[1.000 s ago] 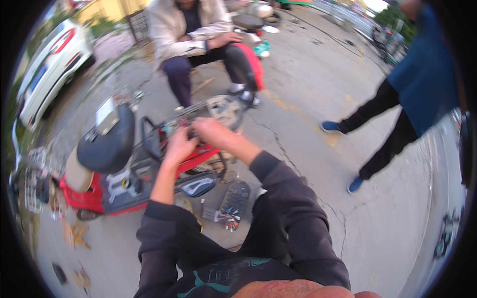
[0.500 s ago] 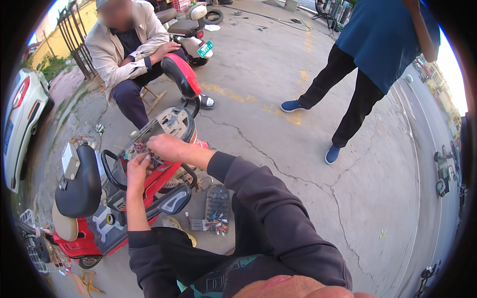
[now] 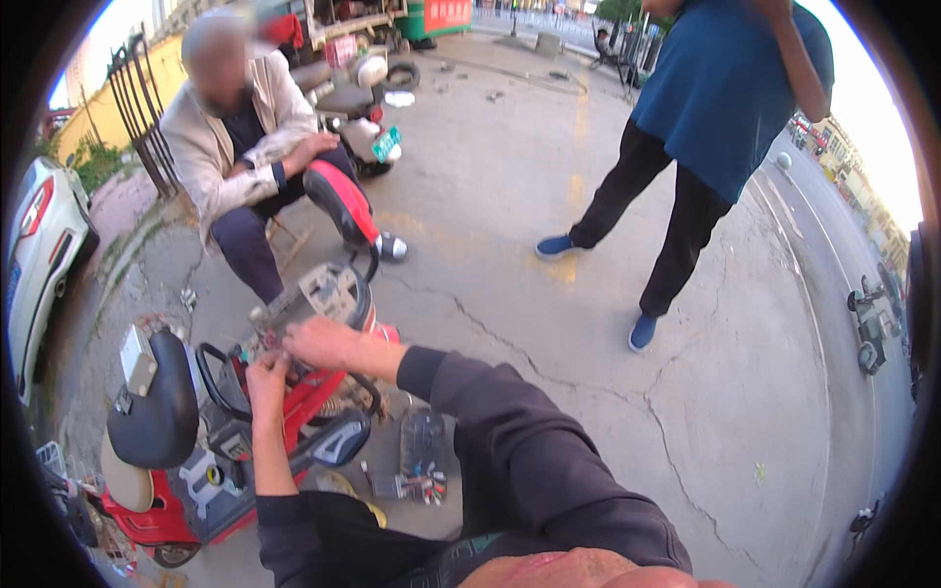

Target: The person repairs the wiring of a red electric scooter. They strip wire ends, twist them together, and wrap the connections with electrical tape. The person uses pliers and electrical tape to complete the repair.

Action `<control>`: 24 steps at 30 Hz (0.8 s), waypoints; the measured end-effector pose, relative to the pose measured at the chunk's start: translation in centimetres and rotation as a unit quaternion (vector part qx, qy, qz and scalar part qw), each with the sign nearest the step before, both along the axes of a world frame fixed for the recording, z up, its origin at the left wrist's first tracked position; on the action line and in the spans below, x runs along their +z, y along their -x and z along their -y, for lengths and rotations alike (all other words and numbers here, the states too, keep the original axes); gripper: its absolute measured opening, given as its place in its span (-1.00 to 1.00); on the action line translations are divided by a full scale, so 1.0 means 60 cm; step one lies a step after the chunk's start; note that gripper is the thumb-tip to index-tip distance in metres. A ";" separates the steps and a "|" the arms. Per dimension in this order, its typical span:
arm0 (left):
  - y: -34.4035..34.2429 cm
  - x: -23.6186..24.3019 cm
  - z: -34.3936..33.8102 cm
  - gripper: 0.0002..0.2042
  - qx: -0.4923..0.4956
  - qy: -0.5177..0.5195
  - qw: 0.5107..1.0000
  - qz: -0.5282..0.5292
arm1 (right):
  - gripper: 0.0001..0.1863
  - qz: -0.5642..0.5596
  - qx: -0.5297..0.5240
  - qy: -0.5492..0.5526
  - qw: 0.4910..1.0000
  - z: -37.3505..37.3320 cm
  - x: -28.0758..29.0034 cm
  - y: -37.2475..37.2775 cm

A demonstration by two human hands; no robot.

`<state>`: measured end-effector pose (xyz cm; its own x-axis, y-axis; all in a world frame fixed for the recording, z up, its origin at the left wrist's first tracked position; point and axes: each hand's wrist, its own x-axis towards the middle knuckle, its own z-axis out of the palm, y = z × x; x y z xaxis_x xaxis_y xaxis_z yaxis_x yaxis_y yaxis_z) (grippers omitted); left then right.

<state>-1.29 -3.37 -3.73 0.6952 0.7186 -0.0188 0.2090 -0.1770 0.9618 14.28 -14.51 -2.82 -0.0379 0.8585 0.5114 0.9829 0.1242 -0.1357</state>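
Note:
A red electric scooter (image 3: 319, 397) stands before me with its rear body uncovered. My left hand (image 3: 267, 379) and my right hand (image 3: 321, 343) meet over the opened part, close to a cluster of wiring (image 3: 263, 343). Both hands have their fingers pinched together, nearly touching each other. What lies between the fingertips is too small to make out. My right hand is just beyond my left, covering part of the wiring. A black grab rail (image 3: 218, 372) curves beside my left hand.
A black seat (image 3: 155, 412) carries a white box (image 3: 138, 360). On the ground lies a dark parts tray (image 3: 423, 436) with small connectors. One person (image 3: 230, 147) sits beyond the scooter; another in a blue top (image 3: 730, 98) stands at right. A white car (image 3: 49, 265) is at left.
The whole view has tilted up slightly, so more background shows. Both hands stay together at the wiring, with only slight shifts. The seated person's head has turned or lifted.

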 end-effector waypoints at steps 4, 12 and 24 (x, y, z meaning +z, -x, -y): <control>0.011 -0.004 0.011 -0.86 0.052 -0.003 0.997 0.057 | -0.82 -0.071 0.006 0.002 0.997 0.000 0.002 0.018; -0.006 -0.043 0.016 -0.80 0.054 -0.264 0.960 0.072 | -0.79 -0.074 -0.012 0.045 0.996 -0.010 0.009 0.005; 0.006 -0.008 0.004 -0.78 -0.011 -0.079 0.997 0.012 | -0.80 -0.052 0.004 0.066 0.996 -0.014 0.024 0.007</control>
